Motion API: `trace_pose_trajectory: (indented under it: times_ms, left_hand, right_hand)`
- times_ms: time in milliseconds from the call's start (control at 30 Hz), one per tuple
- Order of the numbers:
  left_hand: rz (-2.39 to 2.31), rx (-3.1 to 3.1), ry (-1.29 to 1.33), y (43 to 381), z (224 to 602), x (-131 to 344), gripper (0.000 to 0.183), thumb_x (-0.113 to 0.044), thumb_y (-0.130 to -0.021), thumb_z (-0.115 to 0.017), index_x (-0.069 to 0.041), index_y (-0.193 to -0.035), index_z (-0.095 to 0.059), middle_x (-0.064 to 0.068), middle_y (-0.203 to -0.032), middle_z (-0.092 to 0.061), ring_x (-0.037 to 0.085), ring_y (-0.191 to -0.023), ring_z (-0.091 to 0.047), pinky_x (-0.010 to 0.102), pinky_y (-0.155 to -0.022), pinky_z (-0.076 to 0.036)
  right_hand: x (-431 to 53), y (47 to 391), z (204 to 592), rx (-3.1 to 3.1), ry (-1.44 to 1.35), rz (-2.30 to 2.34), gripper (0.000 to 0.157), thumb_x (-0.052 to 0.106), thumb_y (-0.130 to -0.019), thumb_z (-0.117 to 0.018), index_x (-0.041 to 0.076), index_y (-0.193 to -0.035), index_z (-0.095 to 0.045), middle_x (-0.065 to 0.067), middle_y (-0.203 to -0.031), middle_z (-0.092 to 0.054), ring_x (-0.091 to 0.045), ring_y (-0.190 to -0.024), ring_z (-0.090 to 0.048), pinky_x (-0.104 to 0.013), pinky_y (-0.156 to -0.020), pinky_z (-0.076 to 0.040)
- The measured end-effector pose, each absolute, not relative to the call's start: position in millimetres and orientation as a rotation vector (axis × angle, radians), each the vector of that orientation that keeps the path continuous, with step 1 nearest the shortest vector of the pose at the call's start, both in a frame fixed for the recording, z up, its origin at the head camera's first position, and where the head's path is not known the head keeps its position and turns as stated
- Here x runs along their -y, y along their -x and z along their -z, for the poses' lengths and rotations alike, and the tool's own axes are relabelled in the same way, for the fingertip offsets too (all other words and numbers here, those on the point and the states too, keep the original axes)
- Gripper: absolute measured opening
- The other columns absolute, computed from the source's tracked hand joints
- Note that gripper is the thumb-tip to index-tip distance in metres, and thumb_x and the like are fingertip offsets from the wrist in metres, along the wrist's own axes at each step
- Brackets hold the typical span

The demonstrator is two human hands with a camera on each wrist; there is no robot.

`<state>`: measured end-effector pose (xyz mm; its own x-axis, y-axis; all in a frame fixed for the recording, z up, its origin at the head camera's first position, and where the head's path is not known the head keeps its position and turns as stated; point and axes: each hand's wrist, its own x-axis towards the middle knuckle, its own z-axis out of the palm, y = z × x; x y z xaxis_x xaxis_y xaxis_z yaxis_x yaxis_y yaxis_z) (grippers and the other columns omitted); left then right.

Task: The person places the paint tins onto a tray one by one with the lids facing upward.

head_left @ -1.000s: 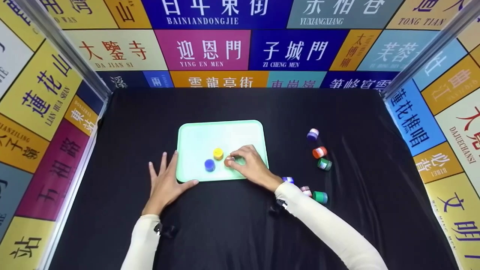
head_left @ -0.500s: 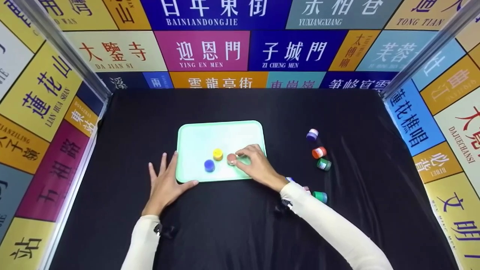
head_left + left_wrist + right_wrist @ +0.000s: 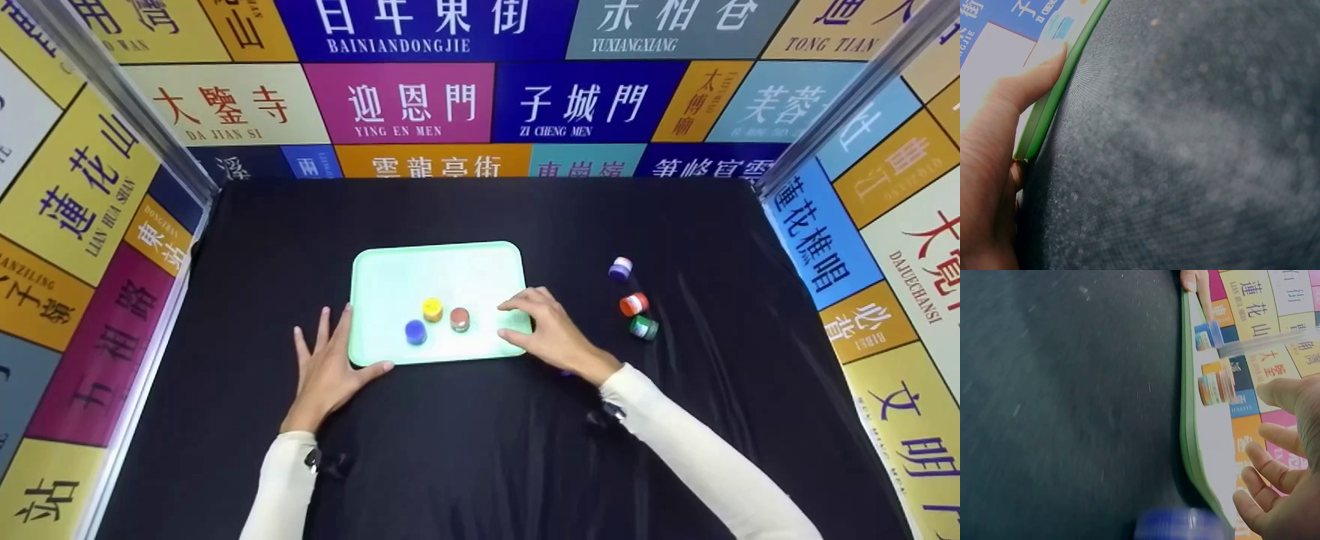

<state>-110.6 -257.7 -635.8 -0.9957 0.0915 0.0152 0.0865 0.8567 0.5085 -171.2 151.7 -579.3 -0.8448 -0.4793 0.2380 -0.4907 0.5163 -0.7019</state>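
Observation:
A pale green tray (image 3: 435, 259) lies on the black cloth, with three small paint jars standing on it: blue-lidded (image 3: 415, 332), yellow (image 3: 432, 309) and brown (image 3: 460, 319). My left hand (image 3: 330, 375) rests at the tray's near left corner, fingers spread straight and thumb on the rim (image 3: 1044, 121). Over the tray's right edge is my right hand (image 3: 551, 330), holding nothing, its thumb and fingers parted. The brown jar (image 3: 1217, 387) stands apart from that hand's fingertips in the right wrist view.
Right of the tray lie a purple jar (image 3: 620, 268), an orange-red jar (image 3: 634, 304) and a green jar (image 3: 643, 327). A blue lid (image 3: 1179, 526) shows close to the right wrist camera. Printed panels (image 3: 420, 101) wall the table at the back and sides.
My right hand has let go of the brown jar, which now stands on the tray beside the yellow one. The hand has drawn back rightward; the left hand stays put.

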Motion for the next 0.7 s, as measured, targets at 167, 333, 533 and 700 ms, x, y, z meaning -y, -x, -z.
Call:
trace_pose_trajectory:
  times_ms: [167, 333, 533, 700]
  left_hand:
    - [-0.807, -3.013, -0.136, 111.4, 636.6, 258.1, 0.133, -0.086, -0.084, -0.074, -0.012, -0.178, -0.017, 0.012, -0.182, -0.025, 0.036, -0.172, 0.0, 0.065, -0.13, 0.02]
    - [-0.815, -3.006, -0.135, 111.1, 637.8, 258.5, 0.132, -0.085, -0.084, -0.074, -0.012, -0.178, -0.017, 0.013, -0.182, -0.026, 0.038, -0.171, 0.0, 0.065, -0.13, 0.021]
    - [-0.833, -3.006, -0.139, 110.3, 638.2, 259.2, 0.132, -0.085, -0.084, -0.074, -0.013, -0.178, -0.017, 0.014, -0.181, -0.027, 0.037, -0.171, 0.0, 0.064, -0.13, 0.021]
    - [-0.845, -3.014, -0.149, 110.8, 637.9, 258.0, 0.131, -0.083, -0.084, -0.076, -0.012, -0.178, -0.018, 0.015, -0.181, -0.028, 0.038, -0.171, -0.001, 0.065, -0.13, 0.02]
  right_hand:
    - [-177.0, 171.3, 575.8, 2.729, -0.816, -1.256, 0.043, 0.022, -0.093, -0.091, 0.004, -0.13, -0.079, -0.012, -0.122, -0.072, -0.03, -0.116, -0.06, -0.046, -0.101, -0.051]
    - [-203.1, 175.1, 573.2, 2.723, -0.705, -1.268, 0.046, 0.022, -0.091, -0.093, 0.005, -0.131, -0.079, -0.014, -0.119, -0.071, -0.032, -0.11, -0.06, -0.041, -0.094, -0.048]
    - [-232.9, 182.1, 574.2, 2.694, -0.573, -1.275, 0.049, 0.021, -0.088, -0.095, 0.004, -0.131, -0.079, -0.018, -0.117, -0.069, -0.04, -0.102, -0.062, -0.037, -0.089, -0.047]
    - [-256.2, 189.8, 577.2, 2.661, -0.503, -1.243, 0.047, 0.016, -0.086, -0.096, 0.0, -0.127, -0.079, -0.018, -0.115, -0.07, -0.042, -0.103, -0.063, -0.033, -0.089, -0.047]
